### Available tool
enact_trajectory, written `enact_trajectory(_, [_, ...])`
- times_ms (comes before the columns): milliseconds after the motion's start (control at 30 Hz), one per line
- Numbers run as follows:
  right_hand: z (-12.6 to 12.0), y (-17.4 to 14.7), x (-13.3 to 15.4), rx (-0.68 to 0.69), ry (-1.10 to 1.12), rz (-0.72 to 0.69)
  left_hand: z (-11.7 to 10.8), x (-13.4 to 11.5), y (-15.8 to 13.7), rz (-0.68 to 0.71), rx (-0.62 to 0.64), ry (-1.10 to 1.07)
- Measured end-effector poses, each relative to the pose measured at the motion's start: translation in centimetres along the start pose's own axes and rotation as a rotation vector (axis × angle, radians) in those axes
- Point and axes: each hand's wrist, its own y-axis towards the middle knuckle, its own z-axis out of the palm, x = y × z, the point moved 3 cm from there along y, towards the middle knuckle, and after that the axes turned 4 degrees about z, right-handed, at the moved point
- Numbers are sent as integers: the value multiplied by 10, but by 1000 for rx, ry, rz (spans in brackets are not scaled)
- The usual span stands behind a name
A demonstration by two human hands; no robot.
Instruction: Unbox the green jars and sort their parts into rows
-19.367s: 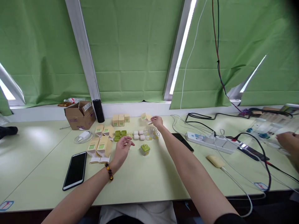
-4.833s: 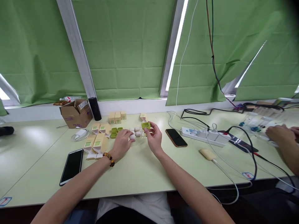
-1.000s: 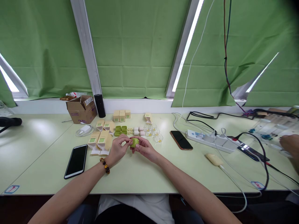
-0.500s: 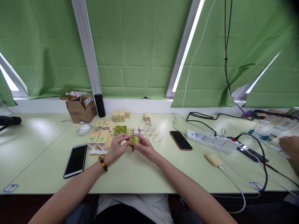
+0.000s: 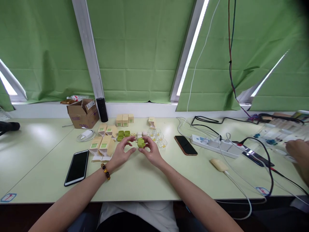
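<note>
A little green lid (image 5: 141,142) in the right hand (image 5: 153,155)

The little green lid is left of the orange-edged phone (image 5: 185,145), pinched between the thumb and fingers of the right hand. The left hand (image 5: 118,155) is farther left of that phone. Its thumb and fingers are spread wide, and it holds nothing that I can see.

The lid looks light and stiff, and I guess it won't break easily. It may be a bit slippery. Its sides look like the best place for a gentle pinch.

Just left of the phone are clear cups (image 5: 161,143), near the right hand, and they look easy to bump. Paper boxes (image 5: 106,146) sit well left of the phone, by the left hand. Closer to the person than the phone, the pale tabletop (image 5: 145,180) runs to its front edge, so the most room seems to be there.
</note>
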Motion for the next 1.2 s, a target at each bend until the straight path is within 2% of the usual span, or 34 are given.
enact_trajectory(100, [1, -2, 5, -31, -199, -98, 2, -5, -1, 74, 45, 135])
enact_trajectory(233, [5, -6, 7, -31, -341, -226, 1, -6, 0, 176, 34, 272])
enact_trajectory(333, [6, -8, 10, -20, -378, -288, -1, -3, 1, 201, -15, 303])
enact_trajectory(433, [5, -11, 15, -26, -375, -333, -3, 1, 1, 162, -74, 316])
enact_trajectory(667, [0, -15, 30, -170, -465, -531, -3, -2, -1, 223, -147, 346])
enact_trajectory(933, [4, -17, 33, -225, -697, -647, 2, -10, -5, 345, -107, 443])
enact_trajectory(1200, [10, -17, 33, -248, -833, -670, 8, -14, -9, 438, -54, 489])
